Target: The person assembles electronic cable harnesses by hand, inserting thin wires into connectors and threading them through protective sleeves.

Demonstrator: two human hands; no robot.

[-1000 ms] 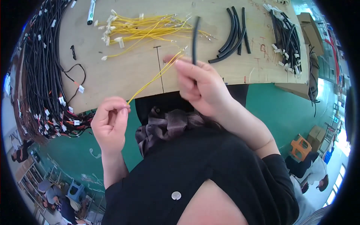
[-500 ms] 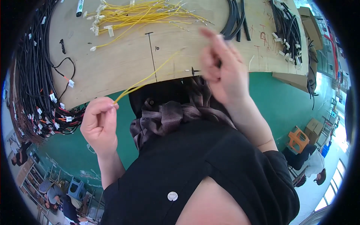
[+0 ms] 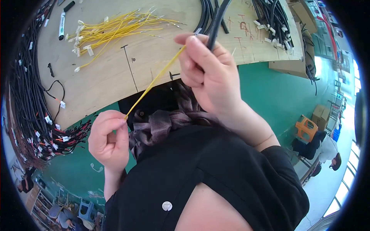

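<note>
A thin yellow wire (image 3: 155, 81) runs taut and slanting between my two hands. My left hand (image 3: 110, 138) pinches its lower end between thumb and forefinger. At the upper end, the thumb and forefinger of my right hand (image 3: 214, 73) close on the wire near its tip. A black tube (image 3: 218, 24) also sits in the right hand, rising from between the fingers toward the top edge. On the table beyond lies a bundle of yellow wires (image 3: 115, 30) with pale connectors at the left and bare metal tips at the right.
More black tubes (image 3: 204, 17) lie behind my right hand. Black cables with white tags (image 3: 273, 21) rest at the table's (image 3: 100, 82) far right; a thick cable bundle (image 3: 29, 92) hangs over its left side. A marker (image 3: 62, 26) lies at far left. People sit in the background.
My right hand has closed on the wire's upper end, and a black tube now shows in it. The wire is pulled straight. The view has shifted, so the table things appear farther left.
</note>
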